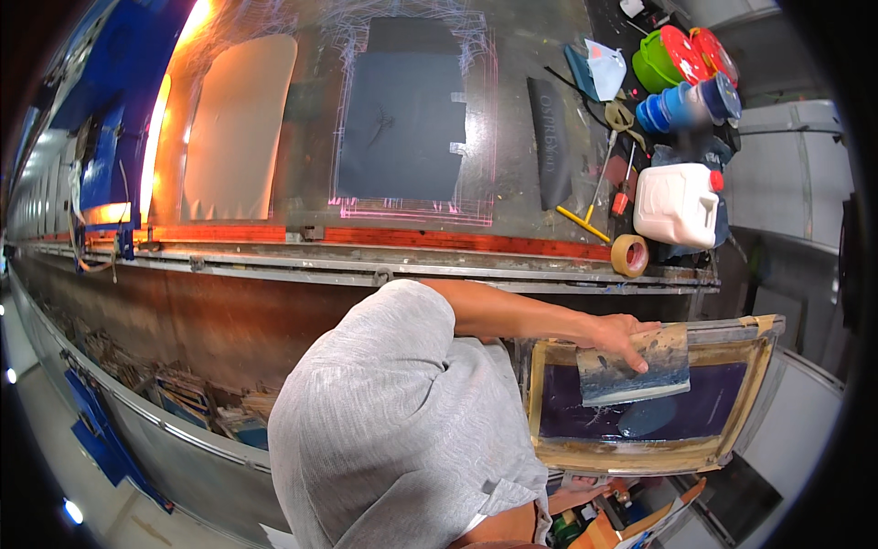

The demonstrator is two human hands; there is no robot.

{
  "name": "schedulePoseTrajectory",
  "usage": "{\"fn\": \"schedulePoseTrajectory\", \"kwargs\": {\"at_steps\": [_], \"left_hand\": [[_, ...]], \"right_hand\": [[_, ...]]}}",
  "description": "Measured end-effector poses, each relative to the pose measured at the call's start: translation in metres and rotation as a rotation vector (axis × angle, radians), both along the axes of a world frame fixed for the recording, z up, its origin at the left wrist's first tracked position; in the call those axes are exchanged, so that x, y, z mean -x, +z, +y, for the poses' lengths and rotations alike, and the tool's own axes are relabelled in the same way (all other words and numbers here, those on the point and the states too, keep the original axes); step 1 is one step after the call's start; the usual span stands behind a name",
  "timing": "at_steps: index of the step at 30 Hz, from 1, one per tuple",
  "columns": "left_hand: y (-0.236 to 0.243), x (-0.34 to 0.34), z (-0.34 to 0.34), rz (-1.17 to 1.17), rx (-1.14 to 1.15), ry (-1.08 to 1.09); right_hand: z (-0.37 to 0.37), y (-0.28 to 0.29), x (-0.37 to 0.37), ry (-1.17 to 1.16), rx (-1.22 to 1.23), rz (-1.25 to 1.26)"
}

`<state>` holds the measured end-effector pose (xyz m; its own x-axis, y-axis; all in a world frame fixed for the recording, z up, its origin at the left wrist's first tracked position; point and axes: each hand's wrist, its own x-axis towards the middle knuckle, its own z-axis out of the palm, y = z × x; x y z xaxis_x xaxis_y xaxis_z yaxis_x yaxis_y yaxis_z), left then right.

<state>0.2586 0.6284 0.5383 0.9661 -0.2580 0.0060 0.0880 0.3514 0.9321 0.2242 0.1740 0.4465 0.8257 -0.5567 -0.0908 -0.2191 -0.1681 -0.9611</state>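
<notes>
My left hand (622, 339) reaches across to the right, closed on the top edge of a wide, stained squeegee (637, 368), thumb over its face. The squeegee's pale lower edge is over the dark purple mesh of a screen-printing frame (743, 403) bordered with tan tape. Below that edge, a glossy wet patch (649, 419) shows on the mesh. A skin-toned strip (578, 498) under the frame's near edge may be part of my right arm; its fingers are hidden.
Across the long table (512, 174) lie a dark sheet (402, 128) and a tan sheet (240, 128). At its right end are a white jug (675, 206), a tape roll (629, 255), a green bucket (651, 62) and blue tubs (672, 108). A glowing blue machine (110, 110) stands left.
</notes>
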Motion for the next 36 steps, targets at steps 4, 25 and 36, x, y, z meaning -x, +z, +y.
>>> {"fn": "schedulePoseTrajectory", "kwargs": {"at_steps": [4, 25, 36], "left_hand": [[-0.009, -0.012, -0.009, -0.071, 0.022, 0.101], [-0.025, 0.040, -0.115, -0.120, 0.070, 0.625], [-0.003, 0.075, -0.128, -0.131, 0.043, 0.689]], "right_hand": [[-0.019, -0.020, -0.043, 0.075, -0.062, 0.003], [-0.057, -0.049, -0.236, 0.512, -0.131, 0.006], [-0.032, -0.041, -0.217, 0.506, -0.267, -0.074]]}}
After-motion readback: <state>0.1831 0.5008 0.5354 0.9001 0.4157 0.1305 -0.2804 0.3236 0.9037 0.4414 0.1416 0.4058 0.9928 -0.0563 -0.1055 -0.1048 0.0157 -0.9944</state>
